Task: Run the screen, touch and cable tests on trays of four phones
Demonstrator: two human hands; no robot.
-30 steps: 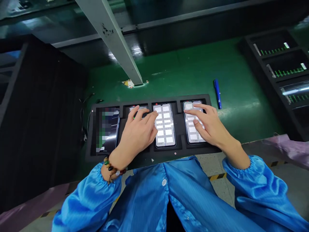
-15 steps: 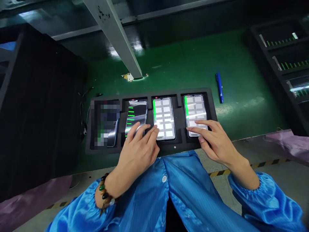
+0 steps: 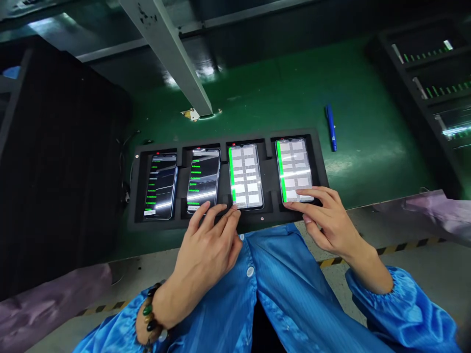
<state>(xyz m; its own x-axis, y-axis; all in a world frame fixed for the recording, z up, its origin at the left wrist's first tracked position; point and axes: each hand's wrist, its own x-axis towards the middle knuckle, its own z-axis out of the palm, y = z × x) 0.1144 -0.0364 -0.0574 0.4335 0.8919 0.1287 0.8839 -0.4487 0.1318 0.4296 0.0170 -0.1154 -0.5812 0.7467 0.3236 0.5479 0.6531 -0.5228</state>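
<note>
Several smartphones lie face up in the slots of a black foam tray [image 3: 269, 189]. The rightmost phone [image 3: 295, 169] and the one left of it, a phone with a white grid [image 3: 246, 171], each show a green strip down the left edge. Farther left, a dark-screened phone [image 3: 203, 176] and the leftmost phone [image 3: 161, 184] display green text lines. My left hand [image 3: 211, 240], fingers extended, has a fingertip at the lower left corner of the white-grid phone. At the bottom of the rightmost phone, my right hand [image 3: 329, 220] rests its index fingertip, other fingers apart. Neither hand grasps anything.
A blue marker [image 3: 330, 128] lies on the green table [image 3: 356, 157] right of the tray. A grey metal post [image 3: 172, 59] rises behind it. Dark racks stand at both sides: a left rack [image 3: 66, 162] and a slotted right rack [image 3: 423, 88]. Cables run beside the left rack.
Both hands have slid down the two white-grid screens toward their lower edges. The green strips there now run longer. The leftmost phone, pixelated before, now shows clearly. The view has shifted slightly.
</note>
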